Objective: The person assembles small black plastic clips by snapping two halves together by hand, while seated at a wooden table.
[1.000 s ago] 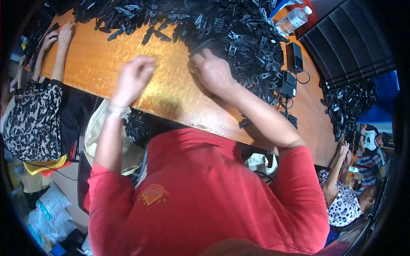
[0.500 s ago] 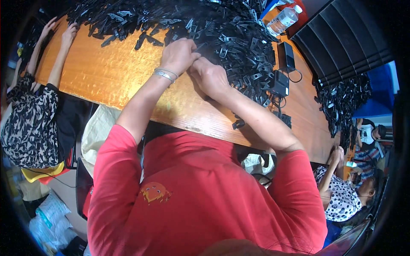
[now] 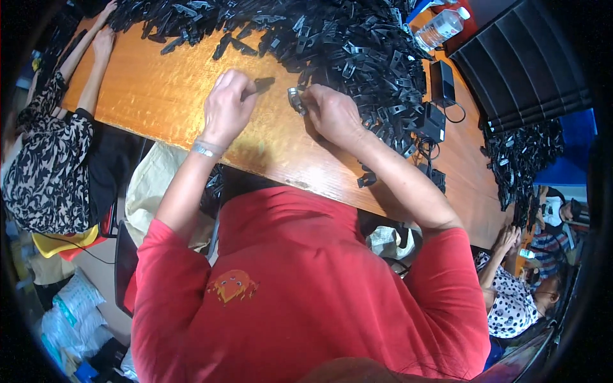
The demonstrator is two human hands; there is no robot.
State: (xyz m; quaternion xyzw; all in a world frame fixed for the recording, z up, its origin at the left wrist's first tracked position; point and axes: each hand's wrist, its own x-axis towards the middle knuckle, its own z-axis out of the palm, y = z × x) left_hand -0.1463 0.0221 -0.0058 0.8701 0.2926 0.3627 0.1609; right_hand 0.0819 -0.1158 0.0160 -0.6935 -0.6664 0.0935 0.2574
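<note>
Over the near part of the wooden table (image 3: 159, 89), my two hands are apart. My left hand (image 3: 225, 105) pinches a small, flat dark piece (image 3: 264, 83) that sticks out past thumb and fingers. Between the fingertips of my right hand (image 3: 335, 113) is a small black clip-like piece (image 3: 295, 101) with a shiny face. Just beyond both hands spreads a large heap of black clip-like plastic pieces (image 3: 345, 57). A few loose black pieces (image 3: 233, 46) lie at its near edge.
Black boxes with cables (image 3: 433, 121) and a clear bottle (image 3: 440, 29) stand to the right. Beyond them are a black ribbed panel (image 3: 517, 57) and another dark heap (image 3: 511, 159). Co-workers sit at the left (image 3: 48, 172) and right (image 3: 511, 300).
My hands, together at the heap's edge before, have separated. The left has come nearer and leftward, the right slightly rightward. A piece now shows in each. The view has shifted slightly.
</note>
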